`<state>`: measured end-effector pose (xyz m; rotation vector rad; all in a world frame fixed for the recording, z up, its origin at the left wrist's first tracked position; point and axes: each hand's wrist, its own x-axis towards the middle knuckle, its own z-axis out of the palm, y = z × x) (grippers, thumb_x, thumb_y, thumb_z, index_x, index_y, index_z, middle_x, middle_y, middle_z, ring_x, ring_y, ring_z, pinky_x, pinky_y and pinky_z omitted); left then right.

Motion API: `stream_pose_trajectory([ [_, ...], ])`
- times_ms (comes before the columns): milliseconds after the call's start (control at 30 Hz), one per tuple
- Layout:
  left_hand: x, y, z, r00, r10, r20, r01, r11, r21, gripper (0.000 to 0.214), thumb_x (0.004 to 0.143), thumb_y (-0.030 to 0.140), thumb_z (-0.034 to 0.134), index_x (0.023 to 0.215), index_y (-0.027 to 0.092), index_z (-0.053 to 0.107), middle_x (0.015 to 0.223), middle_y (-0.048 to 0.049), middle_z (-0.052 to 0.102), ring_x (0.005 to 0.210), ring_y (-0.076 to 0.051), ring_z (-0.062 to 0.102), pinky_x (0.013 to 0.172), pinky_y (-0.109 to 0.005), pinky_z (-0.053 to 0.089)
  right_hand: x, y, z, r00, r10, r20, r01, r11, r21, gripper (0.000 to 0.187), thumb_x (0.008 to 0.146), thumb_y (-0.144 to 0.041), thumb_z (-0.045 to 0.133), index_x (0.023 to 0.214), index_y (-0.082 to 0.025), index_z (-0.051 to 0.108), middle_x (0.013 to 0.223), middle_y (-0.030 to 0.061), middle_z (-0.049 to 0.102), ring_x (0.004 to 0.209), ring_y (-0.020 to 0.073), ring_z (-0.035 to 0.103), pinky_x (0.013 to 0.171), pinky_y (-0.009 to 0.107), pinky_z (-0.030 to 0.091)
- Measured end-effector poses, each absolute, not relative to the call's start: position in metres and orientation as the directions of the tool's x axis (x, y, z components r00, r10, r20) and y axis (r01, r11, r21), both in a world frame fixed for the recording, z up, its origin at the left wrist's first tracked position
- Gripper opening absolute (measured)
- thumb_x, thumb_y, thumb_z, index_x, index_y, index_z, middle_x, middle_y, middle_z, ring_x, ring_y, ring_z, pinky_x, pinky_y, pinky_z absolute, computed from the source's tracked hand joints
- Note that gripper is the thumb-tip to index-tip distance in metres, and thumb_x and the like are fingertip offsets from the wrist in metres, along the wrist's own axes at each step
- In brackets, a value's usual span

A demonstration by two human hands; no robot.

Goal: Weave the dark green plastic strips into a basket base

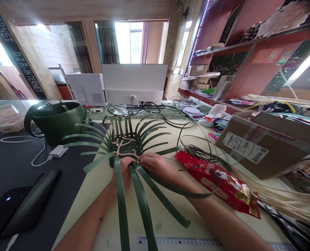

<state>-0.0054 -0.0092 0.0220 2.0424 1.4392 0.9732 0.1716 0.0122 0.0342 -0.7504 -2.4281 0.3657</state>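
Observation:
A small half-woven basket [125, 148] of dark green plastic strips sits in front of me, its loose strip ends fanning out on all sides. Beige cord [126, 154] lies across its inside. My left hand [126, 165] is closed on the basket's near edge, its fingertips partly hidden by the weave and strips. Beside it, my right hand [153, 163] has its fingers pinched together at the near right corner, on a green strip. Several wide green strips [141, 200] hang towards me, passing between and over my hands.
A roll of green strip [58, 118] stands at left, near a dark phone [5, 205] and a black case [31, 202]. To the right lie coiled thin strands [202, 153], a red packet [220, 183], a cardboard box [264, 143] and scissors [282, 219]. A ruler [181, 241] lies nearest me.

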Motion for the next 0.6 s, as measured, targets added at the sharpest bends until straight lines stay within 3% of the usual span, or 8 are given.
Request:
stream_pose_trajectory([
  [167,-0.008,-0.008,0.021,0.198,0.943,0.266,0.597,-0.331,0.730,0.024,0.078,0.026,0.046,0.075,0.014,0.067,0.084,-0.0107,0.068,0.079,-0.024,0.062,0.072,-0.033,0.045,0.174,0.011,0.040,-0.810,0.472,0.347,0.367,0.871,-0.327,0.026,0.090,-0.011,0.047,0.108,-0.017,0.065,0.118,0.0090,0.063,0.109,0.0176,0.056,0.092,0.031,0.045],
  [367,-0.009,-0.008,0.015,0.202,0.933,0.299,0.550,-0.361,0.753,0.018,0.077,0.026,0.053,0.075,0.016,0.068,0.085,-0.0086,0.070,0.078,-0.023,0.063,0.068,-0.030,0.046,0.180,0.024,0.025,-0.792,0.446,0.417,0.324,0.886,-0.332,0.021,0.091,-0.019,0.049,0.097,-0.018,0.069,0.103,0.0088,0.068,0.097,0.0168,0.059,0.086,0.029,0.046],
  [500,-0.011,-0.004,0.007,0.199,0.926,0.321,0.583,-0.375,0.720,0.023,0.081,0.028,0.049,0.082,0.016,0.068,0.083,-0.0073,0.069,0.078,-0.022,0.063,0.069,-0.031,0.047,0.169,0.036,0.010,-0.605,0.660,0.445,0.443,0.743,-0.501,0.019,0.089,-0.025,0.052,0.083,-0.017,0.068,0.079,0.0033,0.067,0.072,0.0138,0.058,0.068,0.023,0.044],
  [600,-0.012,-0.001,0.003,0.184,0.931,0.315,0.597,-0.361,0.716,0.025,0.082,0.031,0.049,0.082,0.016,0.069,0.085,-0.0076,0.070,0.081,-0.024,0.063,0.072,-0.035,0.049,0.153,0.044,0.012,-0.385,0.837,0.390,0.633,0.546,-0.549,0.025,0.086,-0.029,0.055,0.067,-0.016,0.065,0.060,-0.0003,0.059,0.057,0.0112,0.050,0.053,0.021,0.034],
])
